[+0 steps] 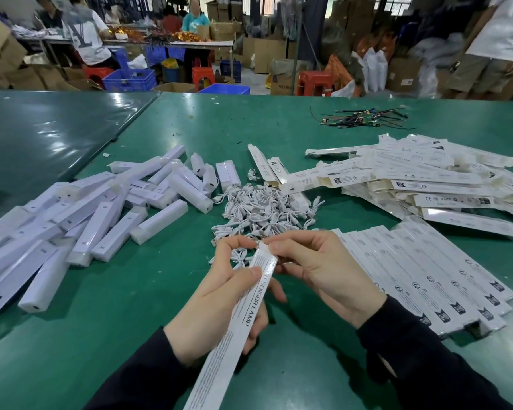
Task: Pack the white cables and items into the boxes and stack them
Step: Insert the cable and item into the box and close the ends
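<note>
White carton (243,318) gripped in left hand (219,309); right hand (317,270) fingers pinch end flap. Risk: flap creases, cable spills onto bench (148,291).

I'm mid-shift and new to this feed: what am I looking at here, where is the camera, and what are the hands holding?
There is no machine: one head-worn camera looks down at a person's bare hands. The left hand grips a long white box printed "SENSOR LAMP"; the right hand pinches its top end. On the green table lie wrapped white lamps at left, a heap of white cables in the middle, flat unfilled boxes at right, and a neat row of boxes nearer you.
</note>
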`<action>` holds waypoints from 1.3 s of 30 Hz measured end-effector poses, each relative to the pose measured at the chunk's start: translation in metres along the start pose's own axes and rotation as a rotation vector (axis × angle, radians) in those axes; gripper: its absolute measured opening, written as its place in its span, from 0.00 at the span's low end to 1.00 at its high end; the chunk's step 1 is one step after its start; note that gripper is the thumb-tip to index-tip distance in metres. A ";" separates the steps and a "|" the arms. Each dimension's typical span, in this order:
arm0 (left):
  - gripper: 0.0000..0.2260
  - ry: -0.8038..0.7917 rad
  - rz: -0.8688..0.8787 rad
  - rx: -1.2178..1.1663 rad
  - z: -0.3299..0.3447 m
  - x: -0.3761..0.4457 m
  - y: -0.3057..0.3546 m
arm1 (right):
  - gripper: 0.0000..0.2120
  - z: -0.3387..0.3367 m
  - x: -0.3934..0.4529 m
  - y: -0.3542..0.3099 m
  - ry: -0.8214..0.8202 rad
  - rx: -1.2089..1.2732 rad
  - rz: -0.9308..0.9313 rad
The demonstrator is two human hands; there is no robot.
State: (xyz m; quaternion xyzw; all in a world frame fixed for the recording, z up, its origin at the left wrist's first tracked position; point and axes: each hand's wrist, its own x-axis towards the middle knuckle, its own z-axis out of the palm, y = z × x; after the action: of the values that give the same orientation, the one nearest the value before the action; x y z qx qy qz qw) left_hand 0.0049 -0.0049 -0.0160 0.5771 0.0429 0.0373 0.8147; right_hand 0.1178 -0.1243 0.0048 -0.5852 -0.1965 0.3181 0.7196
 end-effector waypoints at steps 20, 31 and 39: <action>0.15 0.053 0.054 -0.147 -0.003 -0.004 0.011 | 0.08 0.005 -0.005 0.009 -0.170 -0.260 -0.317; 0.15 0.424 0.164 -0.797 -0.033 0.009 0.025 | 0.42 0.039 -0.029 0.029 -0.487 -0.200 0.064; 0.17 0.435 0.058 -0.814 -0.037 0.009 0.018 | 0.40 0.045 -0.040 0.038 -0.440 -0.659 -0.343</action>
State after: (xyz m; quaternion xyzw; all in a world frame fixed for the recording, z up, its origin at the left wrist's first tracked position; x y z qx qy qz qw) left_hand 0.0097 0.0369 -0.0117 0.1901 0.1785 0.1941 0.9457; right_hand 0.0508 -0.1153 -0.0172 -0.6608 -0.5307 0.2314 0.4776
